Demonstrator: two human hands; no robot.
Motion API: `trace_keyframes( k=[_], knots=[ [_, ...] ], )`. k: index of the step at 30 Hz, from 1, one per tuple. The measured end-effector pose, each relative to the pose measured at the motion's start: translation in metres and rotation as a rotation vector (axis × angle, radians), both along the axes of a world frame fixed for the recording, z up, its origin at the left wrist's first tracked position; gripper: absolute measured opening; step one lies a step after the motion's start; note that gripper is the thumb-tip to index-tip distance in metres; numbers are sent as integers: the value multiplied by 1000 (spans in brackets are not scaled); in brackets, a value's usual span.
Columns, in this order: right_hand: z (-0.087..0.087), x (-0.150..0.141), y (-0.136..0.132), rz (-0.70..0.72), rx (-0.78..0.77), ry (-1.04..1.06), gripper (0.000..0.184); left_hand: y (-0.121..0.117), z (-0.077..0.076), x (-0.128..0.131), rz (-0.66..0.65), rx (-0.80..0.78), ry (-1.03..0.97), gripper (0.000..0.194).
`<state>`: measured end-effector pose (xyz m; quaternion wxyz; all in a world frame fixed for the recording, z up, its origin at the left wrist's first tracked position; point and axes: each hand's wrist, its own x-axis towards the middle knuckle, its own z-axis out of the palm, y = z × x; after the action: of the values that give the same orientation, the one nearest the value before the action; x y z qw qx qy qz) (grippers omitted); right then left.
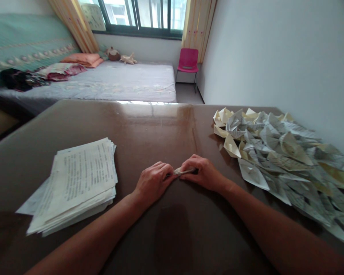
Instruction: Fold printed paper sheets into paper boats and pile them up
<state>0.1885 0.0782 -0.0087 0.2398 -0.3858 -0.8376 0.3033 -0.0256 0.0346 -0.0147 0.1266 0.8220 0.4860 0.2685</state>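
Note:
My left hand (153,180) and my right hand (202,172) meet at the middle of a brown glossy table (149,122). Both pinch a small folded piece of printed paper (181,171) between their fingertips, pressing it low against the tabletop. Most of the piece is hidden under my fingers. A stack of printed sheets (77,182) lies to the left of my left hand. A big heap of folded paper boats (286,156) spreads to the right of my right hand.
The table's right side runs along a white wall (275,53). Beyond the far edge stands a bed (111,80) with pillows and toys, a pink chair (188,63) and a window with curtains.

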Motion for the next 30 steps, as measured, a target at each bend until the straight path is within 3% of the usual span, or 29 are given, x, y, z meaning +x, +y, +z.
trace_keyframes(
  k=[4, 8, 12, 16, 25, 30],
  knots=[
    [5, -3, -3, -107, -75, 39, 14, 1, -1, 0, -3, -3, -12, 20],
    [5, -3, -3, -65, -138, 118, 13, 1, 1, 1, 39, -53, -23, 13],
    [1, -3, -2, 13, 17, -3, 9, 2, 2, 0, -49, -56, 13, 14],
    [-1, -5, -3, 47, 125, -122, 15, 2, 2, 1, -26, -68, 61, 22],
    [8, 2, -2, 14, 131, -190, 16, 2, 9, 2, -22, -121, 204, 30],
    [6, 10, 4, 35, 107, -177, 15, 6, 10, -8, -27, -222, 60, 19]
  ],
)
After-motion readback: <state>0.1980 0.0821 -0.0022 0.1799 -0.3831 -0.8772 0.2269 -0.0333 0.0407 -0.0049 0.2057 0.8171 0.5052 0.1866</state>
